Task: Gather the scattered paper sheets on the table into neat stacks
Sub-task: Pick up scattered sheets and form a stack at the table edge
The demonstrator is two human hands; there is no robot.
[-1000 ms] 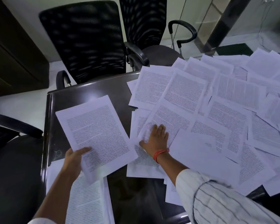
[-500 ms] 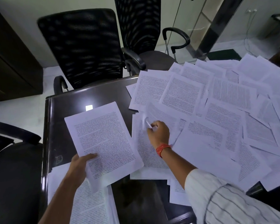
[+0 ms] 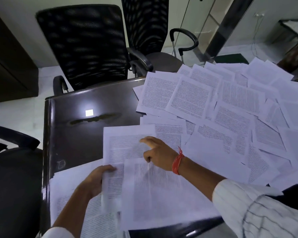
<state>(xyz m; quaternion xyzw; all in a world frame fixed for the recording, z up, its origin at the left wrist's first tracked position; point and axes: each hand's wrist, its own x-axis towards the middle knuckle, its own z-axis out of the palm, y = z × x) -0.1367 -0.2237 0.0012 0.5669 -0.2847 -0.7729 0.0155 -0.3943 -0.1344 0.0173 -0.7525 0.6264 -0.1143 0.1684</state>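
My left hand (image 3: 96, 181) grips the left edge of a gathered bundle of printed sheets (image 3: 124, 146), lifted just above the dark table (image 3: 76, 134). My right hand (image 3: 156, 153), with an orange thread at the wrist, hovers over the bundle's right side. Its index finger points out while the thumb pinches the top edge of a single blurred sheet (image 3: 158, 189) that hangs toward me. Scattered printed sheets (image 3: 230, 117) overlap across the table's right half. A flat pile of sheets (image 3: 67, 203) lies under my left forearm at the near left corner.
Two black mesh office chairs (image 3: 83, 45) (image 3: 144, 23) stand behind the table's far edge. Another chair's armrest (image 3: 12, 136) is at the left. A bright light reflection (image 3: 89, 112) sits on the bare table top. Some sheets overhang the far right edge.
My right hand lifted a sheet from the scattered pile and carried it left and toward me, onto the bundle. My left hand shifted the bundle rightward to meet it. The camera tilted.
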